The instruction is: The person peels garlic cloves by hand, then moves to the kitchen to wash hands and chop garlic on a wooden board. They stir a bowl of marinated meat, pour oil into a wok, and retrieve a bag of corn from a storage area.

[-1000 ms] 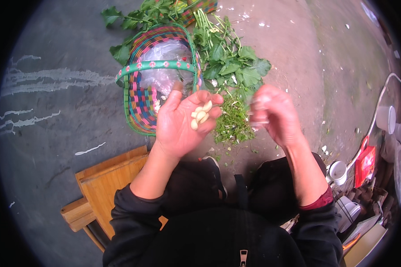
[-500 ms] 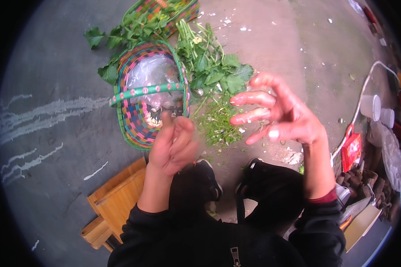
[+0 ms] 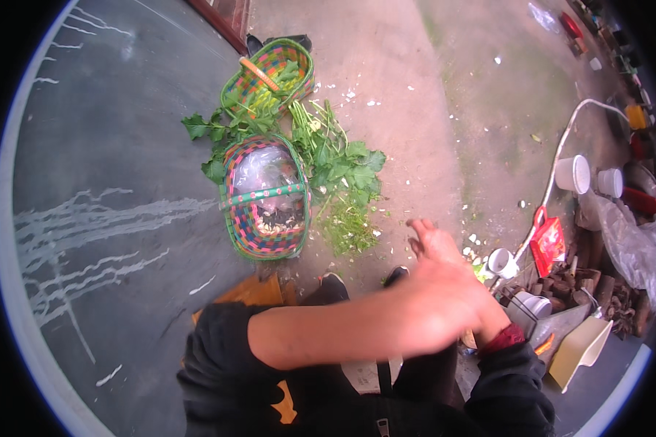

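My left forearm reaches across my body to the right, and my left hand point(image 3: 447, 302) lies over my right wrist, just short of the dark red cuff point(image 3: 507, 337). Motion blurs its fingers, so their grip cannot be made out. Beyond it shows part of my right hand point(image 3: 434, 244), fingers loosely apart and holding nothing visible. On the ground ahead, to the left, stands a woven multicoloured basket point(image 3: 235, 218) with a green handle. Inside it are a clear plastic bag point(image 3: 262, 171) and small pale pieces. Leafy green stalks point(image 3: 339, 160) and a pile of fine green trimmings point(image 3: 350, 226) lie beside it.
A second woven basket point(image 3: 307, 76) with greens stands behind. Under my left arm is a wooden stool point(image 3: 259, 291). At right are a white hose point(image 3: 561, 149), white tubs point(image 3: 572, 175), a red packet point(image 3: 548, 244), cut wood point(image 3: 583, 288) and a cream scoop-like container point(image 3: 583, 353).
My left hand has swung from beside the basket across to my right wrist. My right hand has drawn lower and closer. The view has shifted, showing more ground and the whole far basket.
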`<state>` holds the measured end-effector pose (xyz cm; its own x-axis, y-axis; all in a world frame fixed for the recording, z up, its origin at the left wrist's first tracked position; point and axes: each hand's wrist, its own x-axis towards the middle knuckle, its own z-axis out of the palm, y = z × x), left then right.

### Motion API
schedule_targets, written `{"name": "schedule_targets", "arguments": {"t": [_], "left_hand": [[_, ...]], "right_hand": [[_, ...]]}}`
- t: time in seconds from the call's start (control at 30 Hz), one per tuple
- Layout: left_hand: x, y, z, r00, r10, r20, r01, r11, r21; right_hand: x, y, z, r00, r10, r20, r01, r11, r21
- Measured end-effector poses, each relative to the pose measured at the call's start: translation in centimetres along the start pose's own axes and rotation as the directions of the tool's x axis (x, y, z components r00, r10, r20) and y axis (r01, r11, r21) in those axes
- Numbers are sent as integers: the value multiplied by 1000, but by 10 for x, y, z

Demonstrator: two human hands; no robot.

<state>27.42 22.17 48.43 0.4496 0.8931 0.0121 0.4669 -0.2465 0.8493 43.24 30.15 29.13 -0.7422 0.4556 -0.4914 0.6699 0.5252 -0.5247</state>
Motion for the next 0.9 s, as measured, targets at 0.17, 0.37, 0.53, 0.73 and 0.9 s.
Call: {"name": "schedule_targets", "arguments": {"t": [0.17,0.37,0.53,0.73,0.9], "left_hand": [[23,165,-62,912,329,245,-359,929,90],[53,321,-108,801,349,487,-444,891,92],[68,436,-108,634,385,670,-575,815,76],[51,553,-60,407,409,817,-704,710,-5],[15,658,24,132,331,934,-823,562,-83]], "right_hand": [[-108,-47,-56,996,-80,28,78,995,58],[-250,-78,-131,992,82,-97,-62,980,191],[-365,-92,-167,916,271,-296,-196,946,257],[-503,-136,-120,752,520,-406,-311,822,476],[-591,-183,-48,634,653,-415,-374,728,574]]}}
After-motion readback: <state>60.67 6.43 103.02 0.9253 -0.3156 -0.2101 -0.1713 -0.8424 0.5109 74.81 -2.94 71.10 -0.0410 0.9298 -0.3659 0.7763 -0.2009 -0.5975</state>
